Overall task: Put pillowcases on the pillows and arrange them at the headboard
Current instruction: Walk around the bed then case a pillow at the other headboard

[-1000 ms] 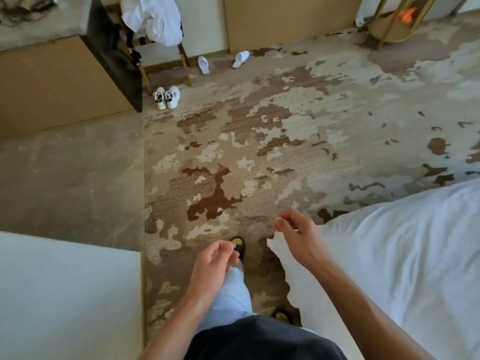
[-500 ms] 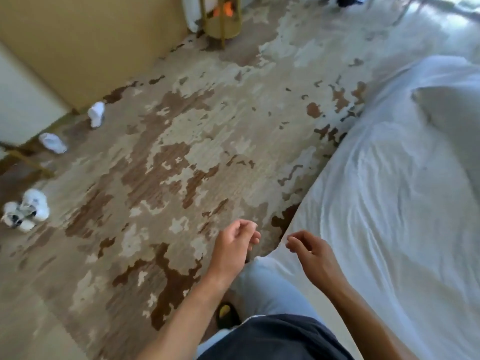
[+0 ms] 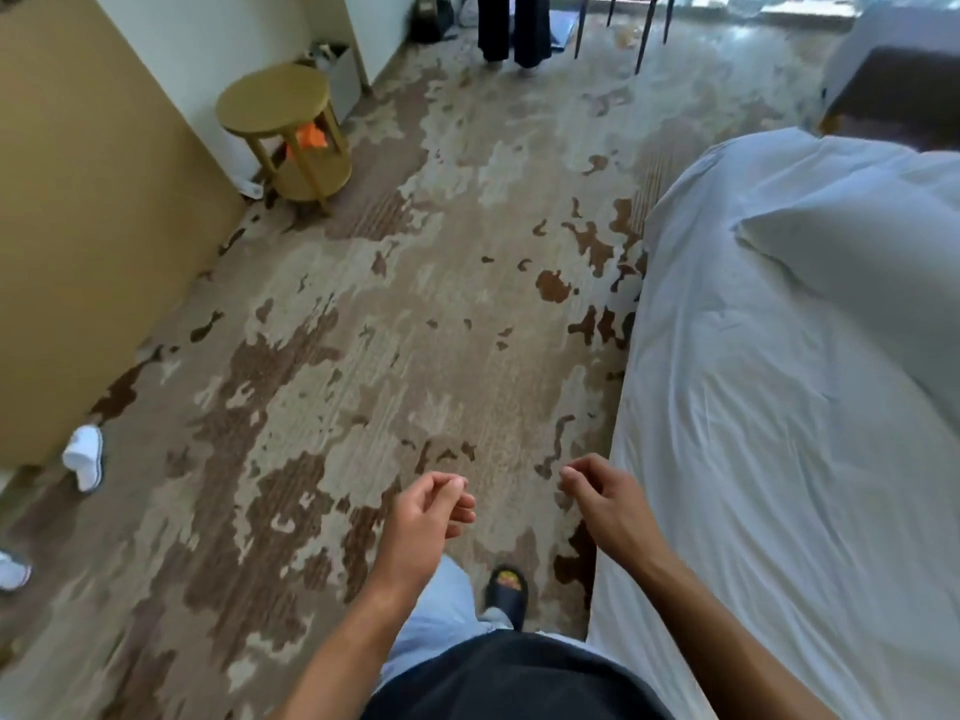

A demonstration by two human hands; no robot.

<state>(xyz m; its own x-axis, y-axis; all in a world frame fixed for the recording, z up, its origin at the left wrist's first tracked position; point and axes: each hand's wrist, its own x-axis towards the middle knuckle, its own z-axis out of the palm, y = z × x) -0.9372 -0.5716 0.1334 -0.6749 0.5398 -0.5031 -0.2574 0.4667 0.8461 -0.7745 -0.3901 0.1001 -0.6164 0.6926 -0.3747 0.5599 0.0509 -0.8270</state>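
A white pillow (image 3: 862, 262) lies on the bed (image 3: 769, 459) at the right, its corner pointing left. The bed is covered by a rumpled white sheet. My left hand (image 3: 428, 511) hangs over the carpet with fingers loosely curled and nothing in it. My right hand (image 3: 605, 498) hovers at the bed's left edge, fingers also loosely curled and empty. Both hands are well short of the pillow. No loose pillowcase or headboard shows.
Patterned brown and beige carpet (image 3: 389, 330) runs along the bed. A round wooden side table (image 3: 283, 127) stands by the left wall. White slippers (image 3: 83, 457) lie at the left. Another person's dark-trousered legs (image 3: 511, 28) and chair legs (image 3: 644, 33) are at the top.
The view has swung right, from the floor and shoes toward the bed's length; the pillow and side table came into view. Both hands stayed low, curled and empty.
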